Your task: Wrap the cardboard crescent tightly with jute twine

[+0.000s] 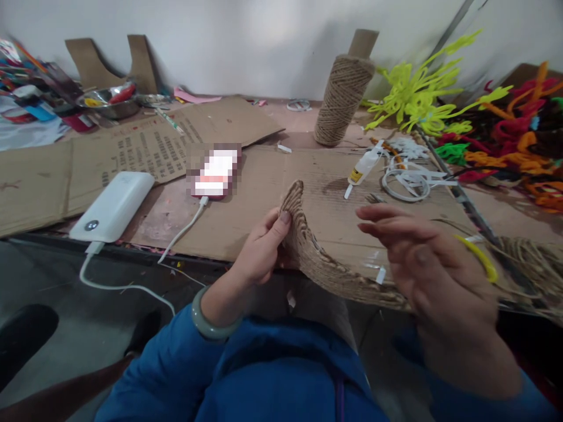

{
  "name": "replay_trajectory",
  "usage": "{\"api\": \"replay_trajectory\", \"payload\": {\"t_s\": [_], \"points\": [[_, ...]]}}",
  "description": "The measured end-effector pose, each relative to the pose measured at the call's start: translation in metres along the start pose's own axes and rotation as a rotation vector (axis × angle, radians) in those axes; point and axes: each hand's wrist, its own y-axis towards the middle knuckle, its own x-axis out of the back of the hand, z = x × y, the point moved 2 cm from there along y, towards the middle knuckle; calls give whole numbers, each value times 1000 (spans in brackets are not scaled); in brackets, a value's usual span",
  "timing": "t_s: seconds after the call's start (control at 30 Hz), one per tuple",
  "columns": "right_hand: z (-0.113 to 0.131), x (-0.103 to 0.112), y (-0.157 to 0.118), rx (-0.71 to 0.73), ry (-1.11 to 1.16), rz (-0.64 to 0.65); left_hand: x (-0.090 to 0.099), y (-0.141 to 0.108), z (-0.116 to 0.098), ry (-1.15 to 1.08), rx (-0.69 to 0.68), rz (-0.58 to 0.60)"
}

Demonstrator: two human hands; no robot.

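White power bank at left, then lit phone. Pinching curved twine strip, lower centre, between thumb and fingers of left hand. Twine spool upper right of centre, bottle below. Lower right, right hand with loosely bent, parted fingers; can't tell if touching strip.
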Motion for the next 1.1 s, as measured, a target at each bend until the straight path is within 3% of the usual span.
{"api": "replay_trajectory", "payload": {"t_s": [0.17, 0.3, 0.7, 0.97, 1.1], "points": [[-6, -11, 8, -40, -132, 212, -1, -1, -3, 21, 29, 1], [-9, -16, 15, -50, -136, 295, 1, -1, -1, 65, 28, -12], [-13, -20, 21, -61, -223, 386, 0, -1, 0, 64, 45, 9], [-10, -9, 12, -78, -18, 268, 0, 0, 0, 77, 37, 0], [-4, -8, 13, -41, -107, 333, -1, 0, -1, 50, 56, 15]]}}
